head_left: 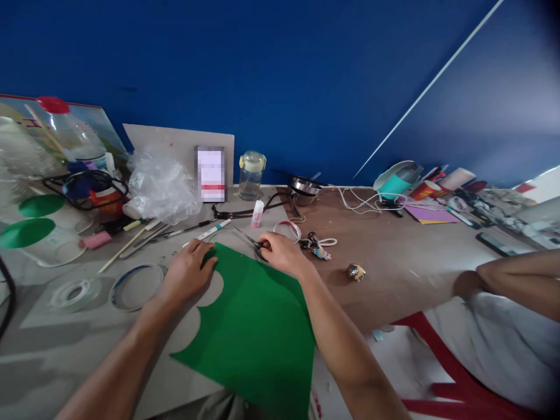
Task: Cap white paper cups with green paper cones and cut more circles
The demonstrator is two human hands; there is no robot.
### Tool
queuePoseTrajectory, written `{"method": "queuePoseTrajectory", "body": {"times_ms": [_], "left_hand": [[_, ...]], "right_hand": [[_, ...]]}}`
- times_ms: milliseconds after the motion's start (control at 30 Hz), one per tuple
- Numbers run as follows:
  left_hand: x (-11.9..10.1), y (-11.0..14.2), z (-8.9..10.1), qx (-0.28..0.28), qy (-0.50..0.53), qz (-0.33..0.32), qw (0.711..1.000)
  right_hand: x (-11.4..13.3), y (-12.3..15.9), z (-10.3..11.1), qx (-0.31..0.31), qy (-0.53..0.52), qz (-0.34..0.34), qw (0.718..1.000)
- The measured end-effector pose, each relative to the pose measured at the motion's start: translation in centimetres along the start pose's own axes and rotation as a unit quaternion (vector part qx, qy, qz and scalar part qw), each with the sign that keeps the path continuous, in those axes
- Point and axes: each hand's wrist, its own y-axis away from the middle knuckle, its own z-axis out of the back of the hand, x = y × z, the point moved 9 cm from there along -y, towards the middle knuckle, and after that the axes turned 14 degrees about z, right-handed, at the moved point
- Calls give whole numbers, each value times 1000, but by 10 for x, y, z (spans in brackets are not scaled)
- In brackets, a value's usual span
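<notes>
1. Two bare forearms (118, 361) reach in from the bottom edge, nearest the camera, and end in the left hand (188, 271) and right hand (282, 254).
2. One matte green paper sheet (254, 332) lies flat and angled on a grey card board (52, 344), running off the board's near edge. Its left edge is cut into scallops, two arcs showing; the other edges look straight.
3. Left fingers (199, 251) lie slightly spread on the sheet's top edge, pressing, not pinching.
4. Right fingers (266, 242) curl over the black handles of one pair of steel scissors (247, 239), blades closed and pointing away from the sheet. Whether they sit inside the loops is hidden.
5. Beyond, on a brown tabletop (394, 262): one glass jar (251, 175) with a pale lid, two stacked steel bowls (304, 189), one glue stick (257, 214), one white marker (212, 230), one crumpled clear plastic bag (161, 186).
6. Two tape rings lie left of the sheet: one clear roll (74, 294), one thin blue-edged ring (136, 287).
7. At right, another person's bare forearm (525, 280) rests across a pale shirt (494, 350), apart from the sheet.
</notes>
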Motion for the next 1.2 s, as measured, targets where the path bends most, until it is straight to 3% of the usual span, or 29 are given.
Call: {"method": "queuePoseTrajectory", "body": {"times_ms": [267, 533, 733, 933, 1200], "left_hand": [[-4, 6, -17, 117, -93, 11, 989], [-2, 6, -15, 152, -131, 10, 980], [8, 7, -16, 191, -101, 25, 976], [2, 7, -12, 212, -112, 23, 971], [0, 10, -5, 205, -87, 31, 974]], "right_hand": [[-8, -5, -6, -48, -199, 37, 978], [-5, -7, -7, -67, -451, 46, 889], [1, -2, 1, -70, -490, 56, 867], [5, -2, -4, -53, -526, 54, 847], [3, -1, -4, -69, -548, 56, 832]]}}
